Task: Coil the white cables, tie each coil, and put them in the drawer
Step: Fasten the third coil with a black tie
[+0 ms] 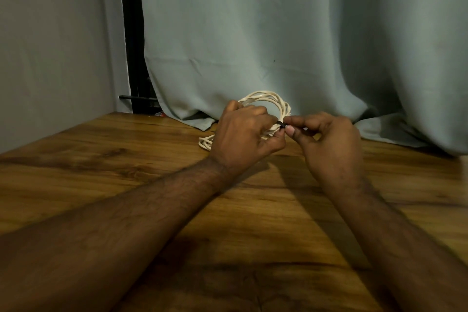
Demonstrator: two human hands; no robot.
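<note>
Hands tying a white cable coil (268, 104) above the far middle of a wooden table (101, 159).

The left hand (243, 137) curls round the coil's near-left side and holds it upright off the wood; the right hand (329, 144) pinches a small black tie (280, 124) wrapped on the coil's right side, thumb and forefinger closed on it. A few loops (205, 142) trail onto the table just left of the left hand. A grey-green curtain (278, 33) hangs right behind the coil, its hem lying on the table's far edge. Bare tabletop stretches to the near and left sides; a wall (50, 45) bounds the left edge.
</note>
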